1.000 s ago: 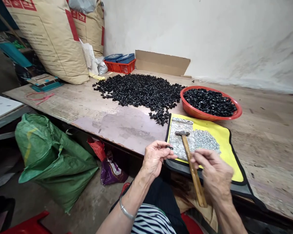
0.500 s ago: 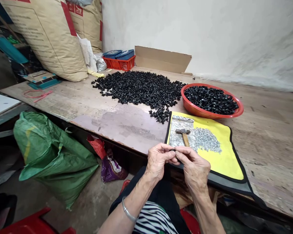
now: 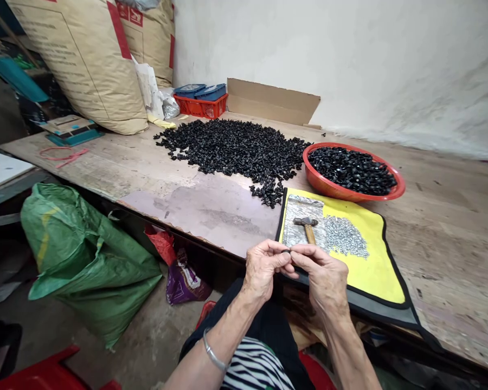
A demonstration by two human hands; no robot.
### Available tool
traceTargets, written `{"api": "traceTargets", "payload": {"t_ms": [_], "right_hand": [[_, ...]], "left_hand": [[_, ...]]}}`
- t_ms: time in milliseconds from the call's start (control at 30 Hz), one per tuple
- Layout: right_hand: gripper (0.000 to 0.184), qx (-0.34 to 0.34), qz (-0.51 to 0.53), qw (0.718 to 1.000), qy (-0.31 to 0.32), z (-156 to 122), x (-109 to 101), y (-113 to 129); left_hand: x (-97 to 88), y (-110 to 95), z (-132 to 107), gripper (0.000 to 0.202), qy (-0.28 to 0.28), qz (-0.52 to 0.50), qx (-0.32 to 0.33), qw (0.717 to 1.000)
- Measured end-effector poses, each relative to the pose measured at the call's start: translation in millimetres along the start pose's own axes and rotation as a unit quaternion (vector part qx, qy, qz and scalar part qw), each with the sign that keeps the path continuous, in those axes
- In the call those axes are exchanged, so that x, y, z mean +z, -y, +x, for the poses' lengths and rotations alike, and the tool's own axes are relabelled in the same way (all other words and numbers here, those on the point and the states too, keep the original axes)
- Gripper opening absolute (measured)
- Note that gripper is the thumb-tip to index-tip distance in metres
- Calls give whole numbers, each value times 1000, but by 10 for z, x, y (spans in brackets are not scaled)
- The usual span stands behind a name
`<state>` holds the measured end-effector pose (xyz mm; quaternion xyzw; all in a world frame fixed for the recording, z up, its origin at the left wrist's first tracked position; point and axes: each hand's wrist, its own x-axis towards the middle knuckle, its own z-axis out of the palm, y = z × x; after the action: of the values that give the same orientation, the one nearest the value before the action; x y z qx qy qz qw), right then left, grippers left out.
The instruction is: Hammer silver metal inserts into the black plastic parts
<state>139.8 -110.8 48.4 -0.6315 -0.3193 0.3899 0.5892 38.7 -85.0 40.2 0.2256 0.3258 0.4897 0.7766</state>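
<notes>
Left hand [image 3: 262, 268] and right hand [image 3: 323, 279] are coming together just above the near edge of the mat, fingers curled in and nearly closed. Left thumb and fingers are pinching a small dark piece [image 3: 285, 251], which is sitting between the two hands, mostly hidden; only a sliver is showing, so its exact shape is hard to make out. Right fingertips are pressing in at the piece from the 3 o'clock side, but whether they are holding it, or something tiny of their own, is hidden.

Yellow mat [image 3: 374, 271] is lying at 1 o'clock from the hands, black-edged, its near part cut off by the right hand. On it, a metal plate [image 3: 296, 222] is lying at 12 o'clock, with a hammer [image 3: 308, 226] resting across it, handle disappearing behind the right hand. Silver fasteners [image 3: 345, 236] are heaped just right of the plate, too small to identify.

Beyond the mat, a red bowl [image 3: 398, 187] is sitting at 1 o'clock, filled with black parts, and a large black pile [image 3: 231, 149] is spreading over the table at 12 o'clock. A green sack [image 3: 85, 265] is slumping on the floor at 9 o'clock.
</notes>
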Motion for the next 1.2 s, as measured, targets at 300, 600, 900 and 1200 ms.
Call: {"api": "traceTargets", "payload": {"t_ms": [300,600,900,1200], "right_hand": [[20,55,57,993,89,27,-26,30],[17,36,105,993,41,6,52,0],[19,25,54,998,4,8,19,-10],[31,-176,-403,896,-66,97,-382,38]], "left_hand": [[-57,-23,15,22,37,36,18,999],[-34,-37,15,18,3,97,34,995],[29,28,120,20,30,77,-6,997],[-16,-87,461,23,10,82,4,997]]}}
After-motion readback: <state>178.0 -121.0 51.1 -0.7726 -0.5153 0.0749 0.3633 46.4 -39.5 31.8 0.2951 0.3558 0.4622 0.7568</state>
